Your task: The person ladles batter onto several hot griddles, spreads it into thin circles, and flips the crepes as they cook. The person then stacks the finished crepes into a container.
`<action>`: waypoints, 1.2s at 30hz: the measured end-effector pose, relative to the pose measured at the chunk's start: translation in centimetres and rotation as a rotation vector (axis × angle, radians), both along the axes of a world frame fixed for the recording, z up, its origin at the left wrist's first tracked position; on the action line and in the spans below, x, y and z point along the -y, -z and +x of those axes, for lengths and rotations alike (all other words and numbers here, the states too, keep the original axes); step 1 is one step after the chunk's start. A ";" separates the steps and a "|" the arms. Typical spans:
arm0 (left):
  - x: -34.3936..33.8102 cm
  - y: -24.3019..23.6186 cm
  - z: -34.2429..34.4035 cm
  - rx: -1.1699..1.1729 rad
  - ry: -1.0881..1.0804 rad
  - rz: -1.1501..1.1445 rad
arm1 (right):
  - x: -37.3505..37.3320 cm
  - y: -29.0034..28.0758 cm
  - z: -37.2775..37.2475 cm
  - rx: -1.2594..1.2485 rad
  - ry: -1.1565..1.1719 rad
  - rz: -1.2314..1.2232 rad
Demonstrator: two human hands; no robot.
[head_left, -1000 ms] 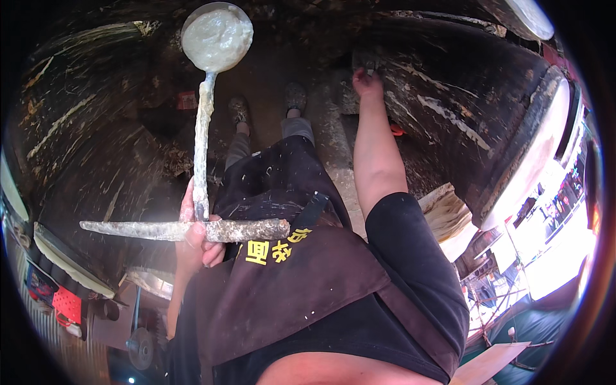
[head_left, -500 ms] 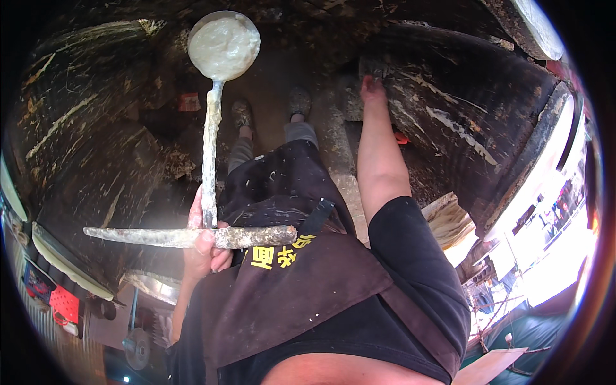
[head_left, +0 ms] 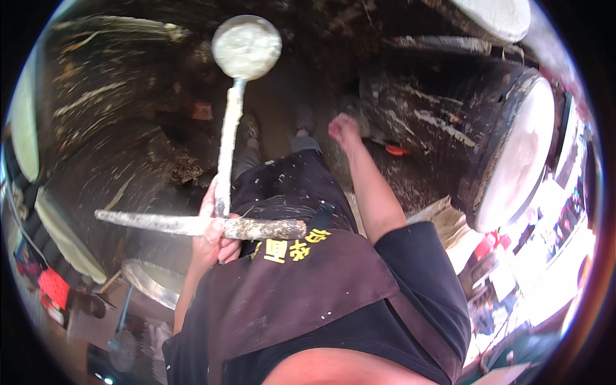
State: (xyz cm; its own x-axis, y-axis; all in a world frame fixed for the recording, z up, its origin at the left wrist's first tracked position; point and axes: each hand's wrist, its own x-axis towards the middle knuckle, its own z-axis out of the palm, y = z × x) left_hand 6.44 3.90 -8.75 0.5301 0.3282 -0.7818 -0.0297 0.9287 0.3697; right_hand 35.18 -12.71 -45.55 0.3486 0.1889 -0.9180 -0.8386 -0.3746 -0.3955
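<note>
My left hand (head_left: 210,245), in front of the apron, is closed around two tools at once. One is a long-handled ladle (head_left: 229,144), its handle crusted white, with the bowl pointing away from me and full of thick whitish batter (head_left: 247,48). Crossing it is a long tapered scraper (head_left: 269,228), pale and narrow at its left end, rough and dark at its right. My right hand (head_left: 345,131) hangs in the air right of the ladle, slightly blurred. Its fingers look curled in, and no object shows in them.
Dark batter-streaked drum-like bodies stand left and right, the right one with a round white top (head_left: 516,154). Another white round top (head_left: 497,16) lies at the far right. On the left are a pale slab edge (head_left: 67,237) and a metal basin (head_left: 151,282). A red basket (head_left: 53,287) sits lower left.
My right hand has left the dark block at the right-hand drum and come nearer and to the left. The ladle and scraper have shifted slightly right in view, still in my left hand.
</note>
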 end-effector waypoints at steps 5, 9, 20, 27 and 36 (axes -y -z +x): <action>1.5 -4.7 -1.2 0.289 -0.032 0.026 | -4.6 -14.0 -4.1 -0.014 -0.617 0.178; 3.9 -9.6 -1.2 0.368 -0.067 0.168 | -10.0 -28.5 -3.2 0.090 -0.842 0.495; 5.9 -14.8 -10.4 0.300 -0.396 0.591 | -14.8 -58.1 -17.7 0.956 -2.122 1.322; 9.0 -15.4 -20.2 0.265 -0.767 0.941 | -16.1 -56.8 -31.5 1.261 -2.057 1.687; 15.9 -15.6 -32.0 0.011 -1.444 0.728 | -21.2 -54.7 -44.9 0.841 -1.823 1.722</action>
